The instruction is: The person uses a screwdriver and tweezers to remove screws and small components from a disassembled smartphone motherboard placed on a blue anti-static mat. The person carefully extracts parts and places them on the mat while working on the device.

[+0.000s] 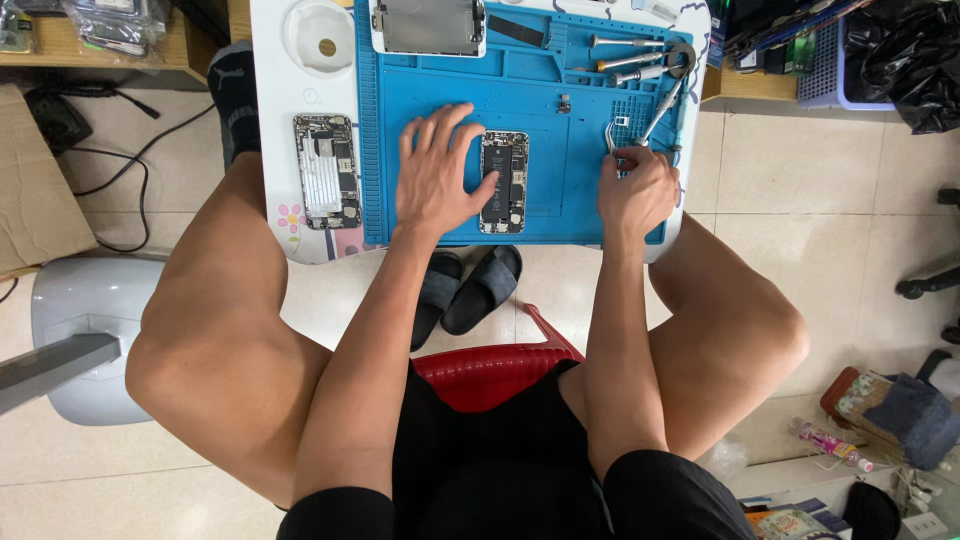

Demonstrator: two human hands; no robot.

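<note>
Opened phone (504, 182), back off and its innards showing, lies near the middle of the blue repair mat (450, 225) that covers most of the small white table (275, 90). The person sits on a red stool (495, 370) with knees spread either side of that table, and a pair of dark slippers (468, 290) sits on the tiled floor under it. A second stripped phone body (326, 170) rests on the bare white part of the table, left of the mat and well apart from the first. A detached screen panel (428, 25) lies at the mat's top edge.

The left hand (435, 170) lies flat and spread on the mat, its thumb resting across the opened phone's left edge, pressing rather than clasping. The right hand (636, 190) is curled near the mat's right side, fingertips pinched round a pair of tweezers (612, 135). Screwdrivers (630, 60) lie in the tray slots at the upper right.
</note>
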